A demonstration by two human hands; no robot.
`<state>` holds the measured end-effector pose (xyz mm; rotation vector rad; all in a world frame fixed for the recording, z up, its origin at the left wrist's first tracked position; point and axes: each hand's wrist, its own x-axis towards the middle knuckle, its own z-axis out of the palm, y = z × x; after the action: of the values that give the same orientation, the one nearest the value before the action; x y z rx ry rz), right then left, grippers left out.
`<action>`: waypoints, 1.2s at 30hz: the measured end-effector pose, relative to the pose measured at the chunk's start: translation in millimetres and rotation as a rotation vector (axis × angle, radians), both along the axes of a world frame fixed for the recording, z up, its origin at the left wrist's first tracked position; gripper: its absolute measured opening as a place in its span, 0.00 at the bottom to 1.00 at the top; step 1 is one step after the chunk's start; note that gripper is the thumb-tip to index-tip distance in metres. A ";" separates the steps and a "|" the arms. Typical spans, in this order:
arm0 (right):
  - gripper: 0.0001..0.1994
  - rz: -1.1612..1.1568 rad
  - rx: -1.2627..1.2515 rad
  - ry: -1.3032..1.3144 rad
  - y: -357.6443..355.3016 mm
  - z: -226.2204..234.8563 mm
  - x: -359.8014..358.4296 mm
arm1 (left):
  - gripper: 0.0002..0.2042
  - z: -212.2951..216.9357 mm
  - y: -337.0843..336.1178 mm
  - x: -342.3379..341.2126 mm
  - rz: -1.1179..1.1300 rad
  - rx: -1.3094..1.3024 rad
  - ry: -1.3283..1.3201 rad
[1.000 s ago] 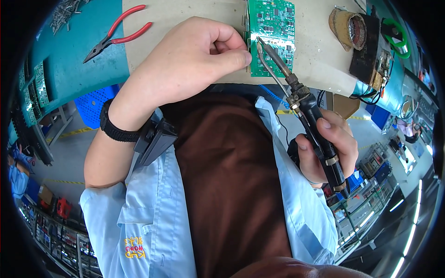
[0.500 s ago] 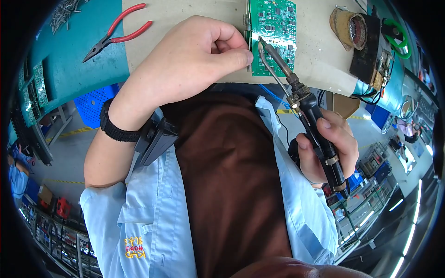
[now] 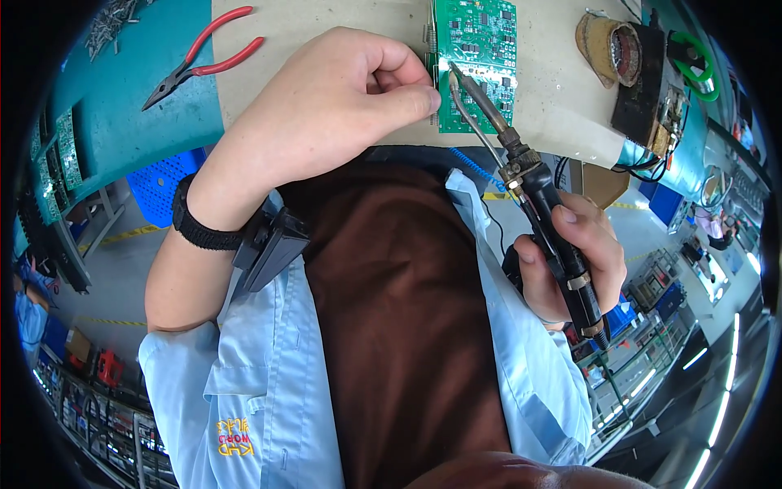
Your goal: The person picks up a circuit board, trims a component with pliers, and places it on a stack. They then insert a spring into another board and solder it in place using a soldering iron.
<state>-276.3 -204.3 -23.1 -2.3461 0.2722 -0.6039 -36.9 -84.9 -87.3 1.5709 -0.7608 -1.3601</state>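
Left hand, just short of twelve o'clock in the view, is narrowed to a pinch, thumb against forefinger, at the nine o'clock edge of the board. Whether the pinch closes on that edge or on something thin, I cannot tell. Right hand, at three o'clock, is wrapped around the black handle of the iron.

The board is green, dotted with small dark parts, and lies at one o'clock on the beige mat. The iron's shaft points toward eleven o'clock, with a thin metal tube running beside it. Both ends come together over the board near the left fingertips; whether the tip touches the board is too fine to see.

On the mat's border with the teal table cover, the red-handled pliers lie between ten and eleven o'clock, nose toward seven, handles spread. Nearer ten o'clock is a heap of small grey pins. Between one and two stands a yellow-brown cup, beside a black block; beyond it, at two, is a green-rimmed reel. A black strap circles the left wrist.
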 end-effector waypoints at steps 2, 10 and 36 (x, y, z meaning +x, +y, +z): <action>0.24 -0.002 0.010 -0.001 0.5 -0.9 -0.8 | 0.13 -0.2 0.1 -0.1 0.001 -0.002 -0.003; 0.24 -0.008 0.062 -0.065 -0.3 -6.8 -9.2 | 0.14 -2.3 0.8 -0.8 0.014 -0.021 0.002; 0.24 0.005 0.032 -0.012 0.9 -3.7 -2.3 | 0.13 -2.6 1.3 -1.1 0.007 -0.017 -0.012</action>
<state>-278.6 -203.4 -26.8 -2.3114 0.2689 -0.6066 -38.0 -83.5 -89.9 1.5682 -0.7711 -1.3370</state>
